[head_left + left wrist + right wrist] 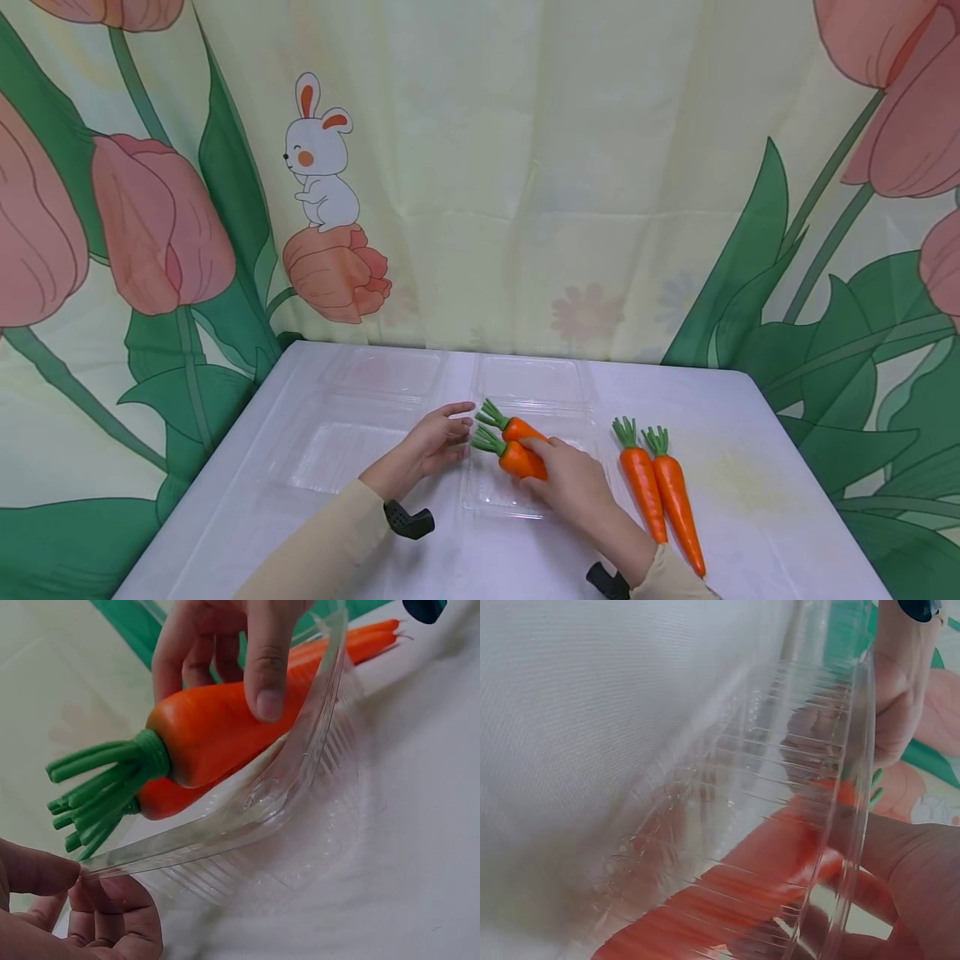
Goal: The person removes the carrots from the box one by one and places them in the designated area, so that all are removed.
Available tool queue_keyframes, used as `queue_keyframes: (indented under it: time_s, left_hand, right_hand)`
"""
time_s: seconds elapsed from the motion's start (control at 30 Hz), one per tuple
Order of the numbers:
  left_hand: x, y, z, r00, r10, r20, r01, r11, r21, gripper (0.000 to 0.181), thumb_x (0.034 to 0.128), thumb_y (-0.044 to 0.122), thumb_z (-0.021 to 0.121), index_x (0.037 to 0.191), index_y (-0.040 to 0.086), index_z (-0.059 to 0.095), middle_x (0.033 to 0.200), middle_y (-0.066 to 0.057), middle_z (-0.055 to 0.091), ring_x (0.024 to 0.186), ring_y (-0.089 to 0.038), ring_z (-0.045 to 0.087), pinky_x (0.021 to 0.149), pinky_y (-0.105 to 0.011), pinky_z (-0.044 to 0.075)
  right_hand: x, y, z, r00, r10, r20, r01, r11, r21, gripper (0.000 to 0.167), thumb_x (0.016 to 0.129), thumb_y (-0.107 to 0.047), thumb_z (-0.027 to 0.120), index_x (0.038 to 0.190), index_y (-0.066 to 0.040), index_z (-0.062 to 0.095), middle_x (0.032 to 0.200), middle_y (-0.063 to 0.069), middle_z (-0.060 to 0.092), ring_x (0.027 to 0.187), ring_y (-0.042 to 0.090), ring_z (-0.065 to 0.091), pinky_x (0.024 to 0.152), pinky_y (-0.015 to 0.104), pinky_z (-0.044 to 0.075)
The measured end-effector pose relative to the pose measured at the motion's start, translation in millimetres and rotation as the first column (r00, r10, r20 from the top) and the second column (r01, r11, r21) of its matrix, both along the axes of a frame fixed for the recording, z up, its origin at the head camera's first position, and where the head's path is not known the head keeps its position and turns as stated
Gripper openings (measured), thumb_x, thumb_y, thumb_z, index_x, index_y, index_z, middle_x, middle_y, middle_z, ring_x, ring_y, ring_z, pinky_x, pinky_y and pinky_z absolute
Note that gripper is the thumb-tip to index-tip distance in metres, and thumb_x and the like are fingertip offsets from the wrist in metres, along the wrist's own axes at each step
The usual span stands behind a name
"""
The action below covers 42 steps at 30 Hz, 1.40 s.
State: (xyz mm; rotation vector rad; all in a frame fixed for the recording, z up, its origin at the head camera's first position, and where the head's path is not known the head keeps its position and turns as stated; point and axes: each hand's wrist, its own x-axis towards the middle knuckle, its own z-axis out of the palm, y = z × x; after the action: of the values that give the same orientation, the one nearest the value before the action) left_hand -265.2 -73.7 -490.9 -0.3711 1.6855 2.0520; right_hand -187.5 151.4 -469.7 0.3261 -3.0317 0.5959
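My right hand (577, 483) grips two orange toy-like carrots with stubby green tops, the nearer carrot (516, 458) and the farther carrot (525, 431), over a clear plastic box (504, 504). In the left wrist view, the right thumb presses on the upper carrot (202, 735), and the green tops point toward my left hand (97, 915). That left hand pinches the box's rim (176, 851) between thumb and fingers. Through the box's ribbed wall (780, 750), the right wrist view shows an orange carrot (742, 877) beside the right hand (922, 885).
Two more carrots, one (641, 483) beside another (678, 500), lie to the right of the box. A second clear box (345, 454) lies open at the left. The white table (757, 533) meets a tulip-patterned curtain (465, 208) at its back edge.
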Motion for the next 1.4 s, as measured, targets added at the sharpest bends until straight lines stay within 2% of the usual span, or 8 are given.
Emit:
queue_keyframes:
  time_s: [0.17,0.4,0.57,0.7,0.87,1.07,1.23,1.4]
  left_hand:
    - [1.3,-1.4,-0.4,1.000,-0.007,-0.009,0.007,1.000,-0.002,0.050,0.0972,-0.005,0.052,0.146,0.007,0.054,0.109,-0.006,0.059,0.090,-0.021,0.052,0.071,-0.029,0.050]
    - [0.4,-1.5,-2.6,1.000,-0.009,-0.018,0.009,1.000,-0.003,0.050,0.0958,-0.006,0.052,0.144,0.007,0.055,0.110,-0.007,0.059,0.088,-0.020,0.051,0.070,-0.029,0.049]
    - [-0.4,-2.0,-2.5,1.000,-0.014,-0.021,0.014,1.000,-0.011,0.051,0.0953,-0.006,0.052,0.144,0.007,0.055,0.113,-0.008,0.059,0.086,-0.019,0.052,0.069,-0.029,0.050]
    - [-0.7,-2.4,-1.4,1.000,-0.014,-0.010,0.014,1.000,-0.004,0.051,0.0956,-0.005,0.052,0.145,0.007,0.055,0.115,-0.010,0.059,0.088,-0.019,0.053,0.069,-0.030,0.049]
    - [-0.8,-2.2,0.0,1.000,-0.003,0.011,0.003,1.000,0.010,0.051,0.0962,-0.004,0.053,0.146,0.008,0.054,0.117,-0.010,0.058,0.090,-0.021,0.053,0.070,-0.030,0.049]
    - [-0.5,-1.7,0.0,1.000,0.006,0.016,-0.006,1.000,0.027,0.052,0.0957,-0.006,0.053,0.146,0.008,0.054,0.116,-0.010,0.059,0.091,-0.021,0.053,0.070,-0.030,0.048]
    - [-1.6,-1.6,-0.9,1.000,0.010,0.024,-0.011,0.999,0.037,0.051,0.0959,-0.006,0.052,0.145,0.008,0.055,0.116,-0.010,0.059,0.090,-0.021,0.053,0.070,-0.030,0.048]
    - [-2.7,-1.8,-0.8,0.999,0.014,0.030,-0.016,0.999,0.044,0.050,0.0959,-0.005,0.052,0.144,0.009,0.056,0.118,-0.012,0.057,0.090,-0.021,0.052,0.070,-0.029,0.048]
  right_hand:
    - [0.5,-0.7,4.4,1.000,0.008,-0.010,-0.008,1.000,-0.017,0.051,0.080,-0.030,0.088,0.127,-0.019,0.072,0.106,0.007,0.072,0.082,0.023,0.067,0.069,0.045,0.057]
    - [-1.8,2.4,10.2,0.999,-0.022,0.034,0.024,0.998,-0.057,0.055,0.079,-0.033,0.089,0.129,-0.020,0.071,0.106,0.003,0.073,0.086,0.019,0.065,0.078,0.044,0.058]
    - [-5.3,4.9,15.1,0.998,-0.054,0.041,0.059,0.989,-0.137,0.059,0.080,-0.031,0.089,0.133,-0.019,0.067,0.106,0.002,0.072,0.084,0.016,0.063,0.074,0.040,0.058]
    - [-7.9,5.5,19.2,0.993,-0.098,0.059,0.109,0.970,-0.220,0.060,0.083,-0.032,0.087,0.137,-0.020,0.064,0.106,0.000,0.070,0.081,0.014,0.061,0.071,0.032,0.057]
    - [-11.7,11.2,24.5,0.987,-0.112,0.114,0.144,0.931,-0.336,0.060,0.085,-0.034,0.085,0.138,-0.019,0.062,0.109,0.001,0.070,0.085,0.014,0.063,0.072,0.031,0.060]
    - [-22.9,22.0,25.6,0.973,-0.102,0.207,0.190,0.860,-0.474,0.061,0.088,-0.037,0.082,0.140,-0.013,0.061,0.115,0.008,0.068,0.086,0.018,0.065,0.070,0.031,0.061]
    - [-30.0,28.8,28.2,0.943,-0.093,0.319,0.266,0.784,-0.561,0.066,0.088,-0.041,0.081,0.142,-0.009,0.058,0.120,0.013,0.066,0.091,0.022,0.067,0.075,0.038,0.063]
    - [-28.2,33.6,33.4,0.913,-0.065,0.403,0.315,0.741,-0.593,0.070,0.090,-0.043,0.078,0.144,-0.005,0.055,0.122,0.017,0.065,0.094,0.024,0.067,0.079,0.044,0.063]
